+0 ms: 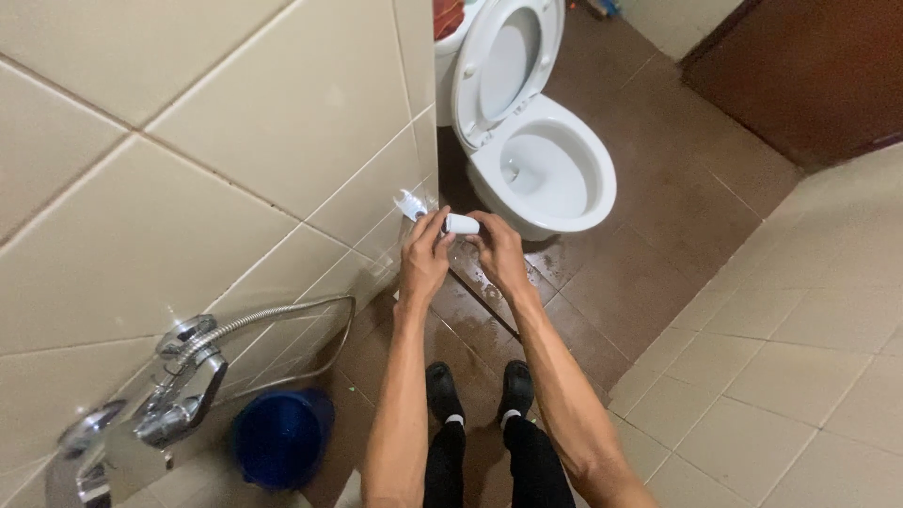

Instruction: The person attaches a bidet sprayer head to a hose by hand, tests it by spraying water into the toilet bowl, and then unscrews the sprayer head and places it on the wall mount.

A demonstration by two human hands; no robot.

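Note:
Both my hands are stretched out in front of me and meet on a small white cylindrical container (461, 224). My left hand (425, 259) grips its left end with fingers curled round it. My right hand (496, 252) pinches its right end. The container is held level in the air, just in front of the white toilet (555, 169), whose lid and seat stand up. A white bidet sprayer head (410, 203) hangs at the tiled wall just left of my left hand. My black shoes (480, 390) stand on the wet brown floor tiles below.
A chrome tap with a flexible metal hose (193, 362) is fixed to the beige tiled wall at lower left. A blue bucket (280, 437) sits on the floor under it. A dark brown door (809, 66) is at the top right. Beige wall tiles (800, 348) fill the right side.

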